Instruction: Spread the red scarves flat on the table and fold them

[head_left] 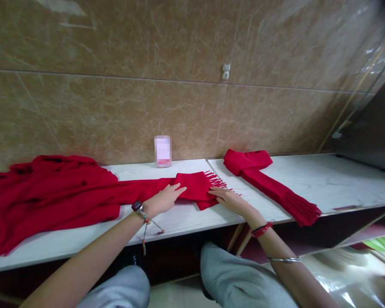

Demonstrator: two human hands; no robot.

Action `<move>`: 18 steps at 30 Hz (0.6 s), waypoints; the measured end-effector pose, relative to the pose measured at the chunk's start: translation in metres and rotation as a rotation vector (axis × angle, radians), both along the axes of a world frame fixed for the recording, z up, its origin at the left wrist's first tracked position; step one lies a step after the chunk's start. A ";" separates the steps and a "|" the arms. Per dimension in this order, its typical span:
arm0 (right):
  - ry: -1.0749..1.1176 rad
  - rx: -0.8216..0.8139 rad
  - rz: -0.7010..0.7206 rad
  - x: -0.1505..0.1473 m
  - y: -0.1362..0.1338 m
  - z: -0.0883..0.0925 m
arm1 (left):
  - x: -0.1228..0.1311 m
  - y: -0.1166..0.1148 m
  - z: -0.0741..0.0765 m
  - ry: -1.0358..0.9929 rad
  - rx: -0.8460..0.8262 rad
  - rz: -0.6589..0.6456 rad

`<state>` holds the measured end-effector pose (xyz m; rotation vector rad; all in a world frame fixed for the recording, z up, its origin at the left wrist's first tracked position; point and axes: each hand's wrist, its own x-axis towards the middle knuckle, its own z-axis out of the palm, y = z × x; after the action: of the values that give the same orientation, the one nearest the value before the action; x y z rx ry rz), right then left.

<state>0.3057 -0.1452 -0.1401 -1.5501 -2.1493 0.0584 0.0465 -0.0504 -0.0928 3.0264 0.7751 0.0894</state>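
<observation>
A red fringed scarf (197, 186) lies along the white shelf (192, 218), its fringed end near the middle. My left hand (163, 199) rests flat on the scarf with fingers stretched out. My right hand (227, 199) lies flat with spread fingers at the scarf's fringed end, touching the cloth. The scarf runs left into a heap of red cloth (48, 194). A second red scarf (269, 184) lies folded to the right, with its fringe hanging over the shelf's front edge.
A small pink and white card (162, 151) stands against the brown marbled wall (179, 102). A dark panel (375, 128) stands at the right. My knees in grey trousers (231, 278) are below the shelf, above a glossy floor.
</observation>
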 end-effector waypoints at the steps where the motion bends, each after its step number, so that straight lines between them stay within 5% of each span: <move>1: 0.014 0.024 -0.041 -0.002 0.002 -0.001 | -0.001 0.005 0.008 -0.033 0.027 0.025; 5: 0.030 -0.008 -0.092 -0.008 0.005 -0.003 | -0.020 0.036 0.033 -0.087 0.142 0.123; 7: -0.049 -0.083 -0.037 -0.009 0.005 -0.004 | -0.036 0.050 0.036 0.007 0.089 0.070; 10: -0.189 -0.106 -0.052 -0.004 0.004 -0.006 | -0.060 0.057 0.020 0.077 -0.033 0.057; 15: -0.364 0.022 -0.171 0.018 -0.004 -0.020 | -0.113 0.055 -0.026 0.025 -0.049 0.275; 18: -0.458 0.077 -0.130 0.035 -0.013 -0.031 | -0.158 0.062 -0.031 0.022 -0.037 0.297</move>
<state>0.3407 -0.1583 -0.1707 -1.7855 -2.3414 -0.4596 -0.1112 0.0114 -0.1239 2.8586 1.2076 0.0439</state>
